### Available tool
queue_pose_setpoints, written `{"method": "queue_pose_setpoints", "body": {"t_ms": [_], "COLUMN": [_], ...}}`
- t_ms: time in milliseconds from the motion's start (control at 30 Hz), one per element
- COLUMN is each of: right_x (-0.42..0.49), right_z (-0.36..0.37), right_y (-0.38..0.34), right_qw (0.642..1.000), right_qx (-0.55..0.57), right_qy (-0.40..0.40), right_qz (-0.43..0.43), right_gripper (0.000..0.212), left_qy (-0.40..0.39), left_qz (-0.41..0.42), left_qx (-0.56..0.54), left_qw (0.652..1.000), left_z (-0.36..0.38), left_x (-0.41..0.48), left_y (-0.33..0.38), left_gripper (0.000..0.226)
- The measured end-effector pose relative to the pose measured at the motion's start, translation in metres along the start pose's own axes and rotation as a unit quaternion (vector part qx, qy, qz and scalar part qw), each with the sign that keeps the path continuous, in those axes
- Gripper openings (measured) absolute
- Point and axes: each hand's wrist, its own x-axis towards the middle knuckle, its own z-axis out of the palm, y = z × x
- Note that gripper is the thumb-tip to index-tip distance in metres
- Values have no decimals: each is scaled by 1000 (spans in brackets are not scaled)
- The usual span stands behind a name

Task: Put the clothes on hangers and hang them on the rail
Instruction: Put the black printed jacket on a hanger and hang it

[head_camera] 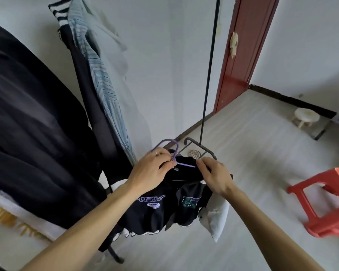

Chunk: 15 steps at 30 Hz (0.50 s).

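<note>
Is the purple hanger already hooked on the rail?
No. The purple hanger is held low in the left hand, its hook free in the air, while the right hand grips the black garment.

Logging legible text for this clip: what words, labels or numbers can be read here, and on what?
Purple script patch on the black jacket: a word starting "W", too blurred to read.
Green patch on the same jacket: unreadable.
Yellow marks on the white cloth: unreadable.
Printed top of the red stool: unreadable.

purple hanger [169, 148], black shirt [157, 210]; red stool [321, 200]
</note>
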Motion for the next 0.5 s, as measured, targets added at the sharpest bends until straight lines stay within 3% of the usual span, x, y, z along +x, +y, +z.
{"method": "queue_pose_setpoints", "body": {"t_ms": [233,367,500], "right_x": [4,-2,-8], "right_z": [10,5,-2], "right_y": [-14,-6,-1], "right_qw": [995,997,998], "right_qx": [14,-6,6], "right_qy": [80,82,44], "right_qz": [-65,0,50], "right_gripper": [40,45,40], "left_qy": [39,0,-27], "left_qz": [2,19,6], "left_qx": [-2,12,62], "left_qw": [999,1000,998], "left_z": [6,2,16], "left_x": [5,-2,-21], "left_y": [12,-4,-36], "left_gripper": [30,24,40]}}
